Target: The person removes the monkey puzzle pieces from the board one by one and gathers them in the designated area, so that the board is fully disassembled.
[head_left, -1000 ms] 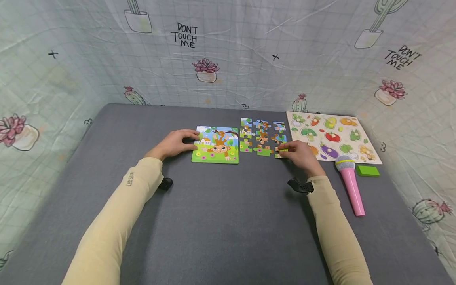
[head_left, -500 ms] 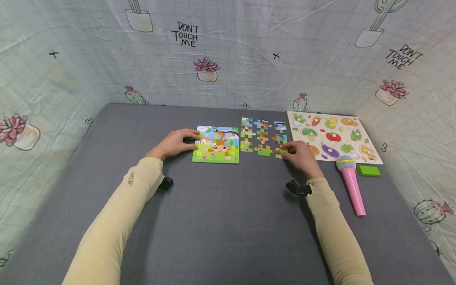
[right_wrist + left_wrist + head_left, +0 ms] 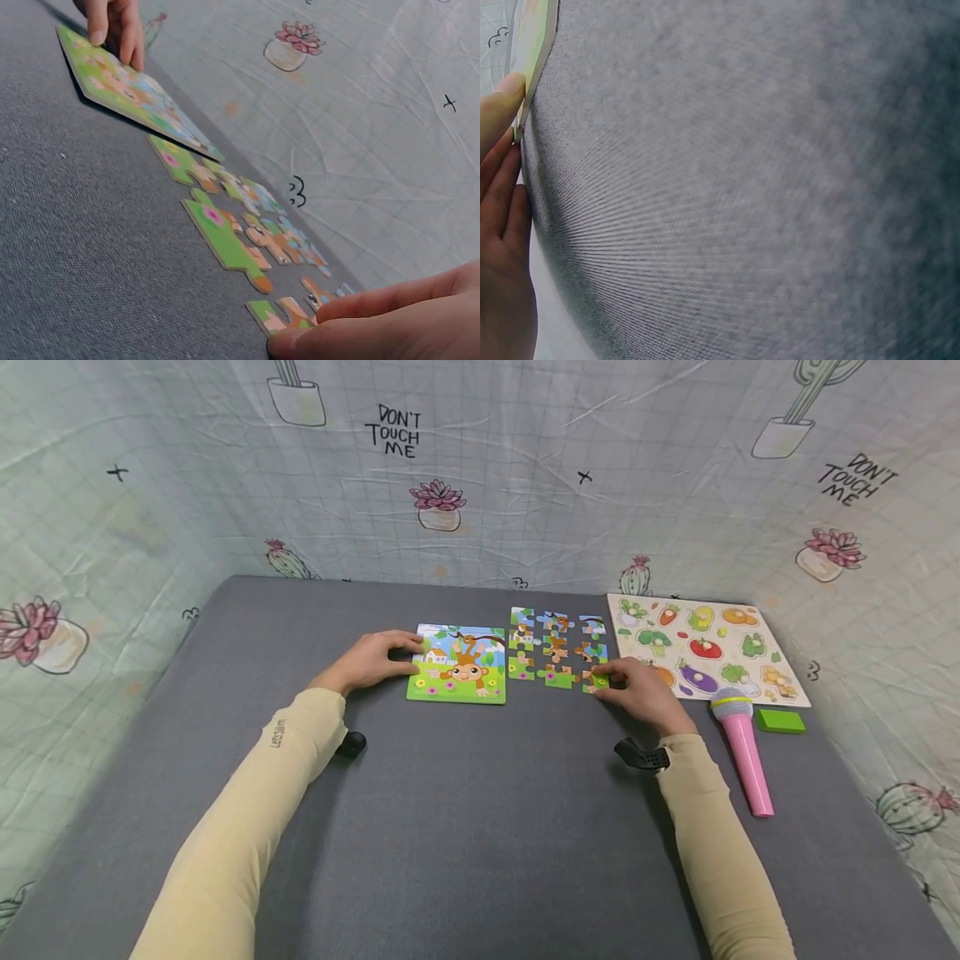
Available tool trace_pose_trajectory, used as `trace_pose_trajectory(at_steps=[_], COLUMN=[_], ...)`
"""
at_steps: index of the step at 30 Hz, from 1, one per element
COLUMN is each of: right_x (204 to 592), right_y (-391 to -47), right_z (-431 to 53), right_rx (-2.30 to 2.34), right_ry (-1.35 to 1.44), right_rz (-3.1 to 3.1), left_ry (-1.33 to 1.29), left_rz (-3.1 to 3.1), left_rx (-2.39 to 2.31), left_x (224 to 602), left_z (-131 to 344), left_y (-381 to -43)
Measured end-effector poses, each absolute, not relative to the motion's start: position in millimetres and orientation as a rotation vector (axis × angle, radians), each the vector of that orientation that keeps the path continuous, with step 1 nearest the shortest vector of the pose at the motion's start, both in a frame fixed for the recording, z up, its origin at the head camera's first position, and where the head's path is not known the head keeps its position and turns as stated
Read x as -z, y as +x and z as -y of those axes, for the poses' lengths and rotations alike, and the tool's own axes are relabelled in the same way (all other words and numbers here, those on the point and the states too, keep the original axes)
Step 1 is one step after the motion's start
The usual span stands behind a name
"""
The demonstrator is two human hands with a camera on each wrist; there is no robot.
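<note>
At the middle of the table lies a monkey picture board (image 3: pixel 457 681), its left edge held by my left hand (image 3: pixel 367 662). In the left wrist view, the thumb (image 3: pixel 508 94) sits on the upper face of the board (image 3: pixel 531 52) and the other fingers are at its edge and underside. Right of the board, several jigsaw pieces (image 3: pixel 557 650) lie in three columns with small gaps. My right hand (image 3: pixel 641 692) pinches the lower right corner piece (image 3: pixel 592 685) between thumb and forefinger; the right wrist view shows this piece (image 3: pixel 276 318) flat on the table, partly covered by the fingers.
A vegetable puzzle board (image 3: pixel 720 627) lies at the back right. In front of it are a pink toy microphone (image 3: pixel 744 760) and a green block (image 3: pixel 780 721). A patterned cloth (image 3: pixel 510 485) hangs along the back and sides of the grey table (image 3: pixel 480 843).
The head view has shifted slightly. My right wrist has swung a little to the right while the fingertips stay at the corner piece. My left hand and the board stay together in place.
</note>
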State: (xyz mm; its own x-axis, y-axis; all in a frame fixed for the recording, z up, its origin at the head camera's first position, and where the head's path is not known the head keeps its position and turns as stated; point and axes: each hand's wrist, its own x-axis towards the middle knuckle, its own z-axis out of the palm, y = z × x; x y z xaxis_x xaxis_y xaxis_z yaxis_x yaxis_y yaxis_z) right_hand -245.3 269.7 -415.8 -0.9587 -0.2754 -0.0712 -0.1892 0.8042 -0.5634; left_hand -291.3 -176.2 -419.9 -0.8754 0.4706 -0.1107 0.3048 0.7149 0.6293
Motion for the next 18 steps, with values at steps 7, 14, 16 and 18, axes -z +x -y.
trace_pose_trajectory(at_steps=[7,14,16,18], right_x=[416.9,415.4,415.5,415.6], right_y=[-247.9,-247.7,-247.5,-247.2], right_z=[-274.1,-275.1,-274.8,-274.8], right_rx=[0.835,0.839,0.842,0.842], right_ry=[-0.454,-0.457,-0.452,-0.46], right_rz=[-2.841,-2.816,-2.812,-2.811], left_ry=[0.613,0.621,0.622,0.62], left_rz=[-2.657,-2.655,-2.657,-2.658], left_rx=[-0.911,-0.908,-0.902,-0.898], left_x=[422.5,423.3,423.9,424.4], left_z=[176.0,175.7,175.5,175.4], left_y=[-291.0,-292.3,-292.2,-292.0])
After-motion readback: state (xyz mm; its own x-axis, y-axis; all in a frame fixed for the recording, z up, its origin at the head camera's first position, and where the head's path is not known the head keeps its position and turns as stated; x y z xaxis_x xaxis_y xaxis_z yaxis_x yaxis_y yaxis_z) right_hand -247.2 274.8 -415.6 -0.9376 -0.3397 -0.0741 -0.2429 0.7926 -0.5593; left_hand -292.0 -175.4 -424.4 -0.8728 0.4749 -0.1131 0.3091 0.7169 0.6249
